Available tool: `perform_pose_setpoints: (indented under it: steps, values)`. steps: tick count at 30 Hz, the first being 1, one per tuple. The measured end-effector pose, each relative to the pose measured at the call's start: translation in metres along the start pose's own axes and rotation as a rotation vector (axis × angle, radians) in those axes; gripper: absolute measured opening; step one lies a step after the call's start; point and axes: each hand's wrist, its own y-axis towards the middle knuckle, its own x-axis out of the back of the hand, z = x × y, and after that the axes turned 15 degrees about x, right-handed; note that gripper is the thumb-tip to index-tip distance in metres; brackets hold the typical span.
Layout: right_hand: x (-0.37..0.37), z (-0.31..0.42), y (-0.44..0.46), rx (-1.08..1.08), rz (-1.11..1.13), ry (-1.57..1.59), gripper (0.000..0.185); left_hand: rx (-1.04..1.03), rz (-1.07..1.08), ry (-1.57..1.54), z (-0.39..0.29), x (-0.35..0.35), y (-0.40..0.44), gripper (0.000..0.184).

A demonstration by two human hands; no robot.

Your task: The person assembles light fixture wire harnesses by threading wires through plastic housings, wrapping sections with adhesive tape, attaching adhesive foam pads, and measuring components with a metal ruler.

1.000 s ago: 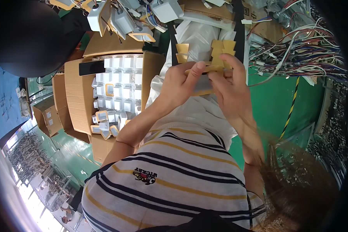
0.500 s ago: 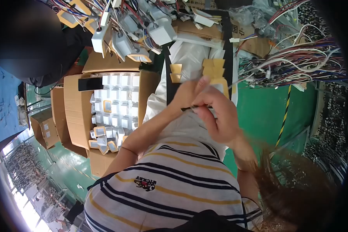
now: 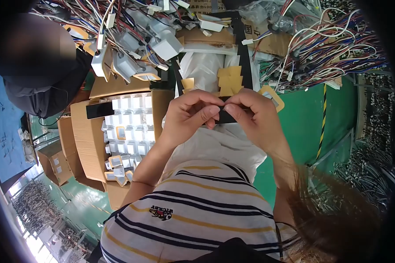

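Note:
My left hand and my right hand meet over my lap, thumbs and fingers pinched close together. Whatever sits between the fingertips is too small and hidden to make out. Beneath them lies a black sheet with a cut-out middle and notched edges, resting across my white-covered legs. Gold-coloured tabs overlap on its right side, and another gold tab is on the left. Just beyond my right hand, a light housing with a yellow-orange rim sticks out, partly hidden.
At left, an open cardboard box holds rows of white housings. Wired housings are heaped ahead, and a wire bundle lies at right. Another person in a dark cap is at upper left. Yellow-black floor tape runs at right.
My hands have drawn level, fingertips together; before, the right crossed over the left with a small black strip showing between them. The view has shifted slightly.

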Motion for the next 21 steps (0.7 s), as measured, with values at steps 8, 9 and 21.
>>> perform_pose_setpoints:
  steps: [8,9,21]
  values:
    - [0.0047,0.0023,-0.0008,0.084,0.028,-0.009,0.005,0.007,-0.077,-0.002,0.0000,-0.0025,-0.0023,0.012]
    - [0.0046,0.0012,-0.0006,0.088,0.041,-0.031,0.006,0.011,-0.067,0.000,-0.0007,-0.0021,-0.0023,0.012]
    - [0.0035,0.0039,-0.0038,-0.050,-0.047,0.195,0.003,-0.010,-0.131,-0.040,-0.0018,-0.0101,-0.0087,0.019]
